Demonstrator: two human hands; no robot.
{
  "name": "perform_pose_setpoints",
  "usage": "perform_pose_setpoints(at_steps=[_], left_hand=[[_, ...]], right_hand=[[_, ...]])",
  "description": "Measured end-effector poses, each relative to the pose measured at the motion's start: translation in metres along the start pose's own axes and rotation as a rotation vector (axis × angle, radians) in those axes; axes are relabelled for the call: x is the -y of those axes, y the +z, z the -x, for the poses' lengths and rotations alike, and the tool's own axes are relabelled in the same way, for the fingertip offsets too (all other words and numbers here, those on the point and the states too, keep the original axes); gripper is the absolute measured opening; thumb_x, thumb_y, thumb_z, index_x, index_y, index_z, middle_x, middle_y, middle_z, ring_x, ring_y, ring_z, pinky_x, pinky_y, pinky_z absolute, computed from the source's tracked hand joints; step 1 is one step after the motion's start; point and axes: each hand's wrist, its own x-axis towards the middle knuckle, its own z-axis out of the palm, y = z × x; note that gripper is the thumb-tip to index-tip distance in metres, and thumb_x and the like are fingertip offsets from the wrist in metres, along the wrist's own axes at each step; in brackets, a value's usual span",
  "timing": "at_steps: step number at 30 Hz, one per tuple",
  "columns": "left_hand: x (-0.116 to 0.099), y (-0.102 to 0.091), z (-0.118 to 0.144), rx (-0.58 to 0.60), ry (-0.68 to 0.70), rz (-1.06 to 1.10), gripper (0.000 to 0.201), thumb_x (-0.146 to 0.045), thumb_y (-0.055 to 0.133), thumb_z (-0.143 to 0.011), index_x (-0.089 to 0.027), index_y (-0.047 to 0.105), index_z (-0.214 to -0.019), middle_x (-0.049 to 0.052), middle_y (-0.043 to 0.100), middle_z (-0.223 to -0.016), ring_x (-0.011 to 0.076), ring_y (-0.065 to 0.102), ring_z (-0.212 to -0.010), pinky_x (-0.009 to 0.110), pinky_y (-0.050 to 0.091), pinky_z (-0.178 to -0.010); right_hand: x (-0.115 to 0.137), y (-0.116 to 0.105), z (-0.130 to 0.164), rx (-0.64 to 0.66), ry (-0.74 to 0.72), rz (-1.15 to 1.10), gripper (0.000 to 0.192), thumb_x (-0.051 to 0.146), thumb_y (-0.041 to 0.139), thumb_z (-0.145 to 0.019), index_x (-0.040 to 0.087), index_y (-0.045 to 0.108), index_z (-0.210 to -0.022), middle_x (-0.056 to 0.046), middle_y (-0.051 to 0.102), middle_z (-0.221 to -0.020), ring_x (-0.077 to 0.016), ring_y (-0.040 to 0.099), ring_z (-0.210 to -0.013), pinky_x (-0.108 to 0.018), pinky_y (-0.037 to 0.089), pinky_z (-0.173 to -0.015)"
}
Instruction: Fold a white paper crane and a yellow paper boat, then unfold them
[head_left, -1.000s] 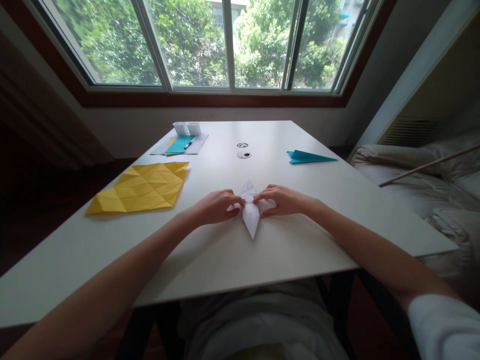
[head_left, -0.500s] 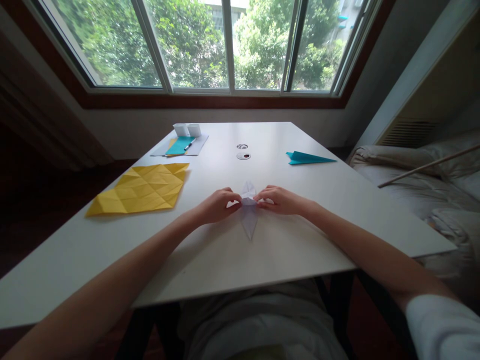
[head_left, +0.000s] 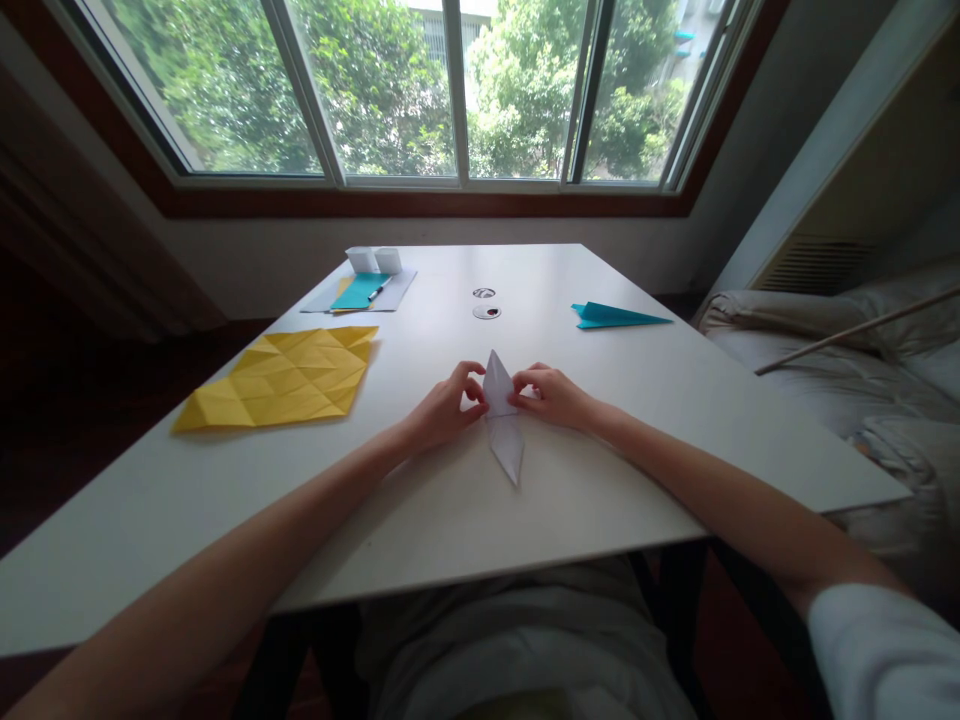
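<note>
A folded white paper (head_left: 504, 425), long and pointed at both ends, lies in the middle of the white table (head_left: 450, 520). My left hand (head_left: 444, 408) pinches its left edge near the upper point. My right hand (head_left: 550, 395) pinches the right edge at the same height. The paper's upper tip stands up between my fingers, while its lower point rests on the table toward me.
A creased yellow sheet (head_left: 283, 378) lies at the left. A teal paper plane (head_left: 616, 316) sits at the right. At the back left are a teal sheet with a pen (head_left: 363, 290) and two white cups (head_left: 373, 259). Two round table holes (head_left: 486, 303) lie beyond the paper.
The upper flap of the white paper has been raised into a point between my fingers. Both hands shifted slightly away from me.
</note>
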Motion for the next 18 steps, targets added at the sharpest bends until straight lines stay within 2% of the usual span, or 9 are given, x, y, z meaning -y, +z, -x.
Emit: perform_pose_setpoints(at_steps=[2, 4, 7, 10, 14, 18], left_hand=[[0.002, 0.002, 0.000, -0.027, 0.020, 0.003, 0.048, -0.020, 0.056, -0.074, -0.019, 0.032, -0.115, 0.001, 0.060, -0.086, 0.0131, 0.055, -0.074, 0.026, 0.046, -0.066], [0.003, 0.001, 0.000, -0.060, 0.053, -0.025, 0.047, -0.020, 0.058, -0.072, -0.018, 0.036, -0.113, 0.005, 0.057, -0.095, 0.0145, 0.054, -0.079, 0.029, 0.046, -0.070], [-0.001, -0.003, 0.001, -0.069, 0.145, -0.122, 0.031, -0.020, 0.058, -0.074, -0.019, 0.050, -0.104, 0.008, 0.054, -0.103, 0.0176, 0.053, -0.091, 0.033, 0.046, -0.078], [-0.007, -0.008, 0.003, 0.000, 0.255, -0.247, 0.017, -0.018, 0.052, -0.080, -0.021, 0.061, -0.094, 0.008, 0.054, -0.103, 0.0182, 0.052, -0.094, 0.033, 0.044, -0.080], [-0.011, -0.012, 0.004, 0.155, 0.372, -0.360, 0.024, -0.012, 0.047, -0.081, -0.023, 0.064, -0.096, 0.005, 0.062, -0.097, 0.0174, 0.055, -0.093, 0.031, 0.042, -0.081], [-0.011, -0.015, 0.004, 0.225, 0.407, -0.400, 0.029, -0.011, 0.045, -0.082, -0.024, 0.063, -0.100, 0.003, 0.064, -0.099, 0.0167, 0.057, -0.091, 0.029, 0.042, -0.081]], right_hand=[[-0.001, 0.003, 0.000, -0.028, 0.019, -0.011, 0.015, 0.021, 0.059, -0.075, 0.018, 0.062, -0.089, -0.004, 0.067, -0.083, -0.0183, 0.053, -0.089, -0.029, 0.043, -0.075], [-0.001, 0.005, -0.001, -0.048, 0.018, -0.017, 0.025, 0.021, 0.061, -0.074, 0.019, 0.060, -0.099, -0.003, 0.068, -0.082, -0.0199, 0.052, -0.094, -0.033, 0.041, -0.080], [-0.002, 0.008, -0.001, -0.060, 0.019, -0.026, 0.041, 0.020, 0.061, -0.074, 0.021, 0.052, -0.114, -0.002, 0.068, -0.080, -0.0203, 0.051, -0.096, -0.035, 0.039, -0.085], [-0.004, 0.010, -0.001, -0.073, 0.017, -0.024, 0.051, 0.020, 0.061, -0.074, 0.022, 0.044, -0.123, -0.001, 0.066, -0.080, -0.0202, 0.051, -0.095, -0.036, 0.037, -0.086], [-0.007, 0.011, 0.000, -0.086, -0.014, 0.078, 0.035, 0.027, 0.063, -0.075, 0.022, 0.059, -0.109, -0.005, 0.061, -0.087, -0.0223, 0.047, -0.095, -0.037, 0.036, -0.087], [-0.008, 0.011, 0.001, -0.058, -0.036, 0.154, 0.020, 0.030, 0.059, -0.078, 0.023, 0.067, -0.094, -0.007, 0.057, -0.092, -0.0219, 0.044, -0.096, -0.036, 0.036, -0.089]])
